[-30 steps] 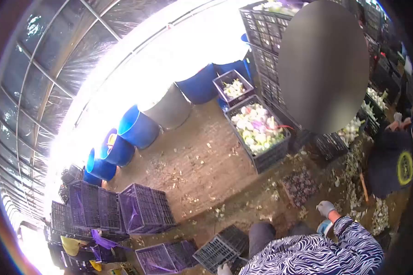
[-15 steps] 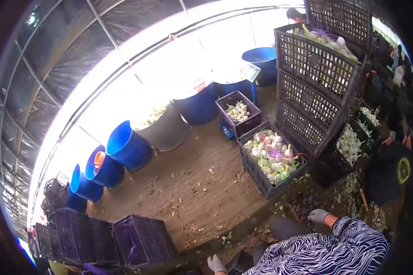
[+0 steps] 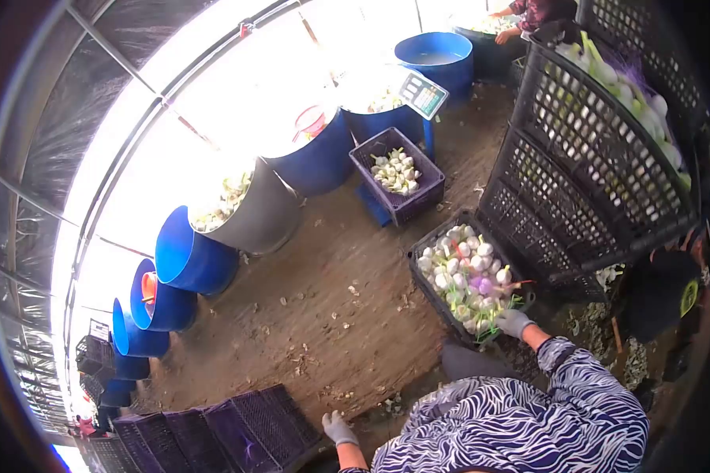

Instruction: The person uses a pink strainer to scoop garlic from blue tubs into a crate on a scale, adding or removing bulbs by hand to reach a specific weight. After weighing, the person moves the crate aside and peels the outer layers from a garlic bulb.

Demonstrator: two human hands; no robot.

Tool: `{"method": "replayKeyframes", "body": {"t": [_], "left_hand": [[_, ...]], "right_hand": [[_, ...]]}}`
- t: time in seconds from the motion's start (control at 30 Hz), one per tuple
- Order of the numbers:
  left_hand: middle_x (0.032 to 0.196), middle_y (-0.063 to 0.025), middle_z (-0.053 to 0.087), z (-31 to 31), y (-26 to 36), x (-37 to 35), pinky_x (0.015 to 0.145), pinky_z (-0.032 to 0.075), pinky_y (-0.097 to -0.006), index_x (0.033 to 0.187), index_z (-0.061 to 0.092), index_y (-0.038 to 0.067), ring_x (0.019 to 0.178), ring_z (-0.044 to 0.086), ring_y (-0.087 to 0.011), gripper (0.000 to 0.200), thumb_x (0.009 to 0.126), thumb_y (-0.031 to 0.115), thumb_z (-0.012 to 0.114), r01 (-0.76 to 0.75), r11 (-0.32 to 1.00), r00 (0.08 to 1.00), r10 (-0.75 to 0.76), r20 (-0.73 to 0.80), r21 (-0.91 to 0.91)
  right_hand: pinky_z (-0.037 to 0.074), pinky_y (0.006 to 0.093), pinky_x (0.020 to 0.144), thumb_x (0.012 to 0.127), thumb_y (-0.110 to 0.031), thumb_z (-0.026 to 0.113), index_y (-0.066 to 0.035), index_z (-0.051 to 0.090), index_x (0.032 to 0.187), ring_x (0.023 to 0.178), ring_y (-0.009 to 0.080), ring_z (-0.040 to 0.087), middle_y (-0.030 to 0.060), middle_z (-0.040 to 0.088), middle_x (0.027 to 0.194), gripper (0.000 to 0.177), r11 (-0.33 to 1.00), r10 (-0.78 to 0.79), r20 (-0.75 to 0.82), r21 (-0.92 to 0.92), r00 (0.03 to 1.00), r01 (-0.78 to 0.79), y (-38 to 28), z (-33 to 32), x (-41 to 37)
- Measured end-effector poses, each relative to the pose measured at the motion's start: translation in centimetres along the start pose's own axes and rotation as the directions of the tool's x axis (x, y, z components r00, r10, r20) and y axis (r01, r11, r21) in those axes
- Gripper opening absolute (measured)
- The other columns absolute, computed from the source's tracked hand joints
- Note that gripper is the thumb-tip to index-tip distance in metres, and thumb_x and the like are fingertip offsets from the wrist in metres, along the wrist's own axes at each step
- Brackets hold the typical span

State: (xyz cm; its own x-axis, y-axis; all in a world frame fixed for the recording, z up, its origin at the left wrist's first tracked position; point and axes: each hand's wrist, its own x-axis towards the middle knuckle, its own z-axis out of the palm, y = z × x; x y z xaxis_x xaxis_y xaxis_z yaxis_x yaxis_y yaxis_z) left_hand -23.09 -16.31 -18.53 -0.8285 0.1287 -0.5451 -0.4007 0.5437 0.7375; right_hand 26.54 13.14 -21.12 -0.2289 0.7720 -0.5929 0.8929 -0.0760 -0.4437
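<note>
Stacked black crates are towering at right, bulbs showing through the mesh. Blue barrels and 1 grey barrel are lining the bright wall. On the dirt floor a black crate is sitting full of white bulbs – the gloved right hand is resting at its near corner, grip impossible to tell. The gloved left hand is hanging with fingers spread, holding nothing – just beside a row of purple crates.
</note>
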Motion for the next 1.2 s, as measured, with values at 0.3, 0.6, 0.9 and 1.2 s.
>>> {"method": "replayKeyframes", "body": {"t": [0.3, 0.6, 0.9, 1.2], "left_hand": [[0.112, -0.0177, 0.059, -3.0, 7.7, -2.8, 0.083, 0.047, -0.0360, 0.121, 0.051, -0.006, 0.095, 0.057, -0.0245, 0.040, 0.086, 0.012, 0.058, 0.151, 0.911, 0.979, -0.083, -0.189, 0.383], [0.103, -0.0187, 0.062, -0.9, 11.2, 15.4, 0.080, 0.049, -0.0398, 0.112, 0.055, -0.008, 0.090, 0.059, -0.0264, 0.036, 0.083, 0.012, 0.059, 0.038, 0.936, 0.995, -0.004, -0.099, 0.350], [0.118, -0.0137, 0.060, 15.3, 32.3, 34.1, 0.090, 0.044, -0.0297, 0.125, 0.053, -0.004, 0.104, 0.057, -0.0206, 0.047, 0.082, 0.010, 0.065, -0.263, 0.941, 0.953, 0.220, 0.208, 0.214], [0.100, -0.0094, 0.070, 26.2, 37.4, 38.9, 0.082, 0.049, -0.0289, 0.106, 0.067, 0.000, 0.090, 0.064, -0.0191, 0.032, 0.080, 0.018, 0.068, -0.576, 0.658, 0.570, -0.100, 0.815, 0.484]], "right_hand": [[0.048, 0.0446, 0.084, 0.085, -0.032, 0.050, -0.007, 0.066, 0.098, 0.097, 0.0373, 0.061, 0.0179, 0.066, 0.102, 0.032, 1.000, -0.002, -0.028, -0.018, 1.000, 0.002, -8.4, -4.6, 12.8], [0.050, 0.0427, 0.072, 0.082, -0.019, 0.050, -0.009, 0.067, 0.086, 0.084, 0.0320, 0.063, 0.0123, 0.065, 0.090, 0.020, 0.892, -0.250, -0.031, -0.397, 0.968, 0.217, -8.4, 3.7, 18.6], [0.049, 0.0397, 0.079, 0.081, -0.024, 0.055, -0.003, 0.068, 0.096, 0.087, 0.0322, 0.064, 0.0183, 0.067, 0.091, 0.028, 0.987, 0.151, -0.050, -0.052, 0.987, -0.154, -22.0, -3.2, 15.2], [0.049, 0.0289, 0.070, 0.080, -0.026, 0.068, 0.000, 0.068, 0.096, 0.073, 0.0139, 0.062, 0.0059, 0.068, 0.080, 0.029, 0.864, -0.020, -0.209, 0.488, 0.978, 0.122, -36.5, -2.8, 23.5]]}}
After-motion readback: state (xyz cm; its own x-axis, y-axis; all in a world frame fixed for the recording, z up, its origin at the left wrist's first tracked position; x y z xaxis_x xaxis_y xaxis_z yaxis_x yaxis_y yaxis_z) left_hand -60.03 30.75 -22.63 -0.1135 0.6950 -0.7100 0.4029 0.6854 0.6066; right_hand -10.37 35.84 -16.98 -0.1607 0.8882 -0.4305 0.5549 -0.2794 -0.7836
